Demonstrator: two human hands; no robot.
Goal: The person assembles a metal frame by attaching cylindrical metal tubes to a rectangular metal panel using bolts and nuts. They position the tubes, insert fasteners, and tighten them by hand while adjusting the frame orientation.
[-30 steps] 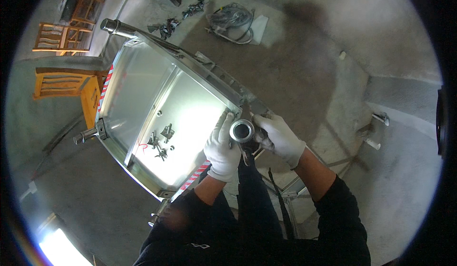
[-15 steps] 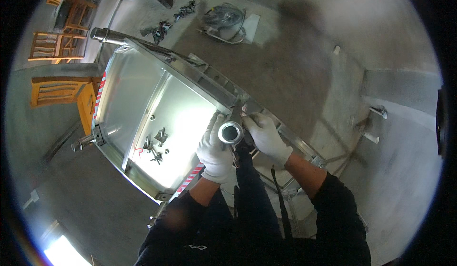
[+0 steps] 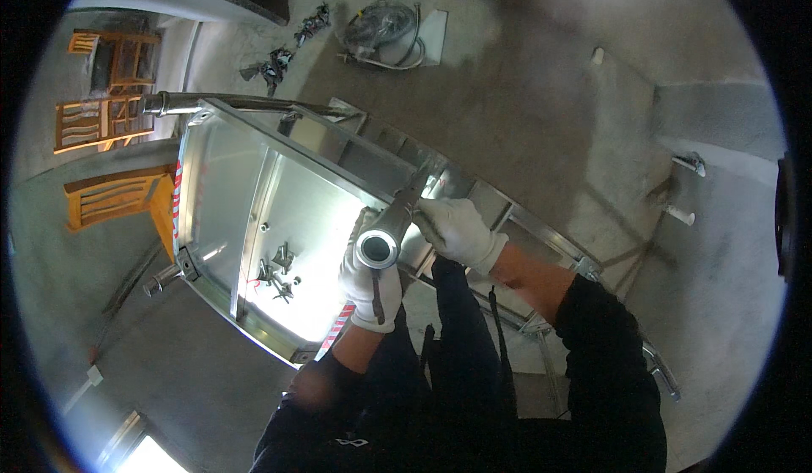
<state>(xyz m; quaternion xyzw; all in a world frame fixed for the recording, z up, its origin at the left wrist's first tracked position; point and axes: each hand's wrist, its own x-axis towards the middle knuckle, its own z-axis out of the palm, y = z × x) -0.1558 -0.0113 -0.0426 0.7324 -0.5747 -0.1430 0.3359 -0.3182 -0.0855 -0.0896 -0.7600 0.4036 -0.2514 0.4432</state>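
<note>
A wooden chair (image 3: 118, 198) is standing at left — a plastic-wrapped bundle (image 3: 379, 26) is lying beside a white sheet (image 3: 435, 38) — a pipe stub (image 3: 679, 214) is jutting out right.

Gloved left hand (image 3: 362, 285) gripping a metal tube (image 3: 397, 217) (round end toward the camera), gloved right hand (image 3: 462, 229) beside it, small fittings (image 3: 283, 258) on a silvery panel (image 3: 222, 187)

Metal tube (image 3: 397, 219) silver-grey, dark bore (image 3: 376, 250). Gloves (image 3: 463, 234) white, grey smudges. Sleeves (image 3: 605, 329) black. Edge tape (image 3: 337, 329) red-white striped. Wooden chair (image 3: 118, 197), frame left: orange-brown.
</note>
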